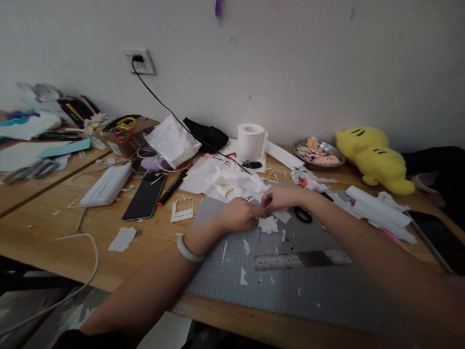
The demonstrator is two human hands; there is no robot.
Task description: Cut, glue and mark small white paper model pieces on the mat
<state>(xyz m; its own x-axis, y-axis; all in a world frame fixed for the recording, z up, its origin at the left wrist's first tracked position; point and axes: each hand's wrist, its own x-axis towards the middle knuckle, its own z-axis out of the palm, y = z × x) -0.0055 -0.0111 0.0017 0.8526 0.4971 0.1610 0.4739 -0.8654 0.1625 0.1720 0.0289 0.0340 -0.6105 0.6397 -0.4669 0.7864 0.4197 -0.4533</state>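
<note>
Wooden desk (152,247) is running along the wall. Gray cutting mat (218,283) is lying near its front edge, right of center, probably shielding the wood from blades. Yellow plush toy (379,160) is sitting at the back right, against the wall, likely parked out of the way. Steel ruler (281,261) is lying flat on the mat, toward the front edge, clear of the fingers but within reach. Steel bowl (319,166) is standing at the back edge left of the plush, corralling small colored pieces. Left hand (240,214) and right hand (281,198) are coming together at the fingertips near the mat's back edge, seemingly steadying something tiny; can't tell what, if anything, they're pinching. Toilet-paper roll (250,145) is standing upright at the back edge, saving space. Jagged white paper piece (269,225) is lying on the mat just below the right fingertips; contact unclear. Paper slivers (243,277) are littering the mat nearer the front.
</note>
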